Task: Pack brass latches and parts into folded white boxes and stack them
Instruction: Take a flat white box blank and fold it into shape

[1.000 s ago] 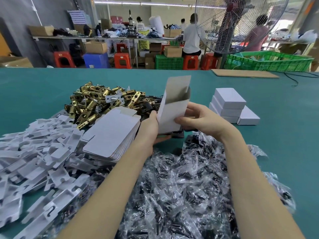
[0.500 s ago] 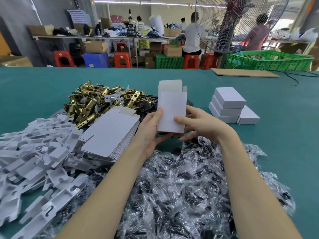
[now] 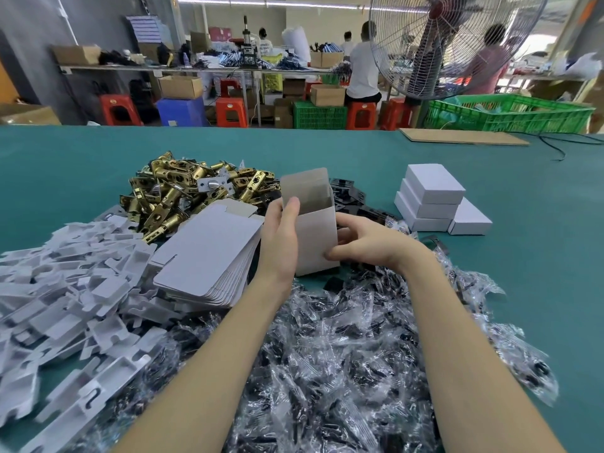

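Open white box (image 3: 315, 237) held upright between both hands above the green surface (image 3: 523, 256), top flap raised. Left hand (image 3: 281, 237) grips its left side; right hand (image 3: 362, 243) pinches the lower right edge. Brass latches (image 3: 183, 194) lie behind-left.

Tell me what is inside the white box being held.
The white box, gripped by the left hand and right hand, stands open at the top. Only bare grey inner wall and the raised flap show; no latch is visible. Its lower interior is hidden by the front wall.
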Demonstrator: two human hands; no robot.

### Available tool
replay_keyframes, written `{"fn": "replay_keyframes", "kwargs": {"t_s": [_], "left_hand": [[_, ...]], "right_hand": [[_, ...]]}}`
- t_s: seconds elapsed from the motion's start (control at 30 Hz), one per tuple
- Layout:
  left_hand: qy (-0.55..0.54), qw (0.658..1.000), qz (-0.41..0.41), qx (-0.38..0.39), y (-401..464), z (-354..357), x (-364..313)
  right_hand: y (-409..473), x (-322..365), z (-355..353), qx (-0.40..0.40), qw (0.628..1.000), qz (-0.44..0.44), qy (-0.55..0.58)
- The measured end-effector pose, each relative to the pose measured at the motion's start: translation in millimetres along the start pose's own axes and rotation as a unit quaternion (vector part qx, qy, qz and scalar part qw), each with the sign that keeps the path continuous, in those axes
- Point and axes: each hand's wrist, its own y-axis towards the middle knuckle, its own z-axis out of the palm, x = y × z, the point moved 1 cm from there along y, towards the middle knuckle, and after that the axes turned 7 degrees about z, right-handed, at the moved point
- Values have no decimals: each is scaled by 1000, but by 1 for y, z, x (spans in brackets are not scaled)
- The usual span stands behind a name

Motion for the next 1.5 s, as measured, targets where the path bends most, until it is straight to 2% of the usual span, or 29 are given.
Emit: {"fn": "replay_keyframes", "kwargs": {"t_s": [0.2,0.4,0.57,0.77,0.87,0.97,1.03,1.2,1.4,1.5], "left_hand": [[45,995,-50,78,-3,2,2],[89,993,-61,58,-1,-1,10],[60,994,-73,60,1,-1,9],[84,992,-83,54,1,-1,11],[98,990,-80,60,0,-1,12],[99,990,-81,65,0,-3,13],[100,989,-83,67,0,-3,14],[106,988,-84,75,-1,-2,14],[127,987,-81,47,-1,-3,14],[131,987,-79,39,0,-4,14]], "right_hand": [[3,-4,1,-35,999,8,-16],[3,-10,-3,-74,996,20,49],[0,-8,-7,-32,999,8,18],[-2,2,-7,-70,991,31,-111],[-5,11,-11,-61,969,68,-228],[-11,21,-21,-87,956,82,-269],[-18,27,-28,-62,953,98,-279],[-32,37,-21,76,951,151,-257],[-21,40,1,66,928,139,-339],[-22,44,4,79,926,131,-345]]}}
